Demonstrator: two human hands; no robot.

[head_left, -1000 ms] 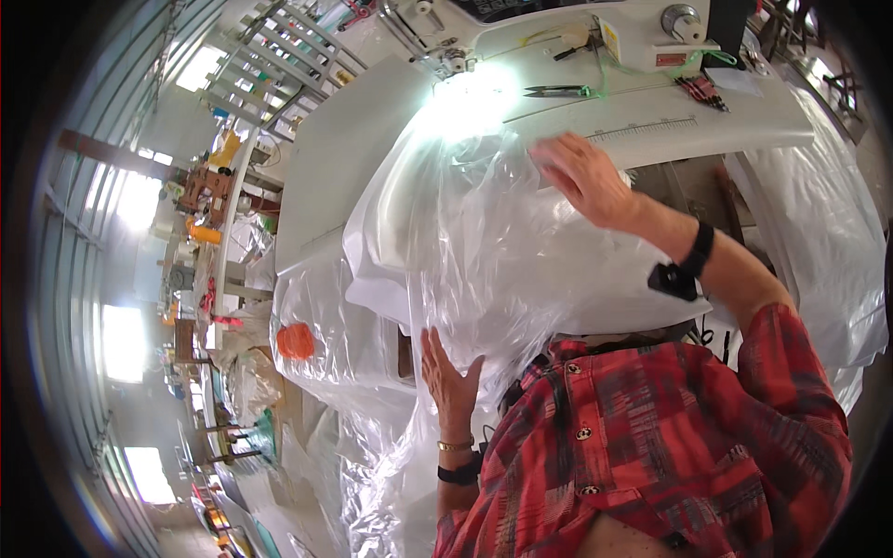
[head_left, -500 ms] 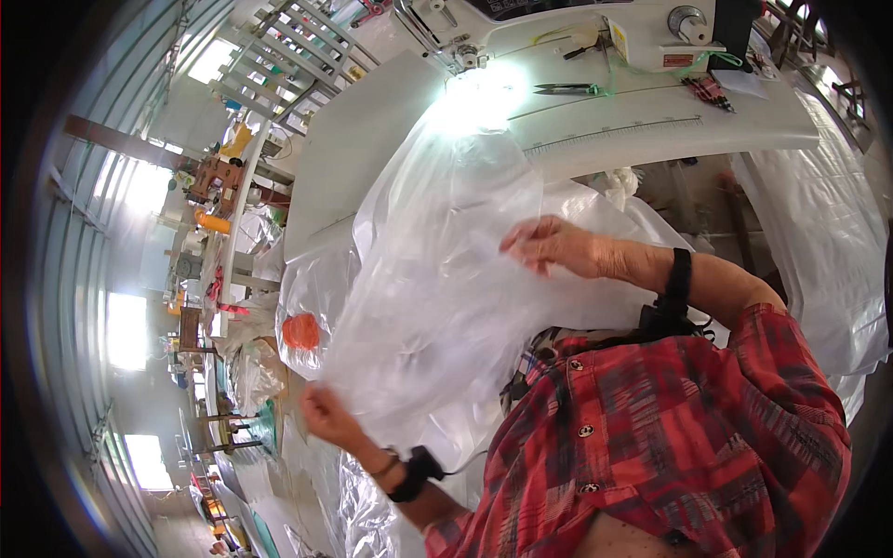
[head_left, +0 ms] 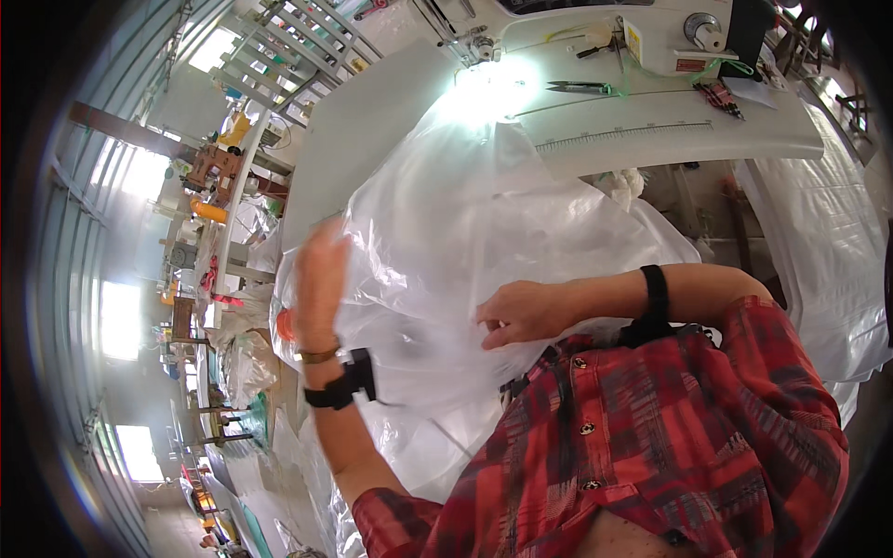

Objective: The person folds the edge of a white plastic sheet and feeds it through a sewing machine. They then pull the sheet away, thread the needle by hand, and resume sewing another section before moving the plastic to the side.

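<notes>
A large sheet of clear, whitish plastic (head_left: 419,223) runs from under the lit sewing machine head (head_left: 479,51) down over the table edge to my lap. My right hand (head_left: 526,312) is in front of my waist, its fingers curled and pinched on the plastic along a lengthwise fold. On the left, my left hand (head_left: 321,279) is raised over the sheet's left border. Motion smears its fingers, so its grip does not show. The lamp's glare hides the needle area. An orange round thing (head_left: 285,325) is partly covered by my left hand.
On the white machine table (head_left: 372,121) lie black thread snips (head_left: 579,87) and a dark red bundle (head_left: 719,99). More plastic sheeting (head_left: 819,242) hangs at the right. A slatted rack (head_left: 293,60) and cluttered benches stand at the left.
My left hand has swung up and away from me along the sheet's left side. My right hand has come down closer to my body and closed on the plastic.
</notes>
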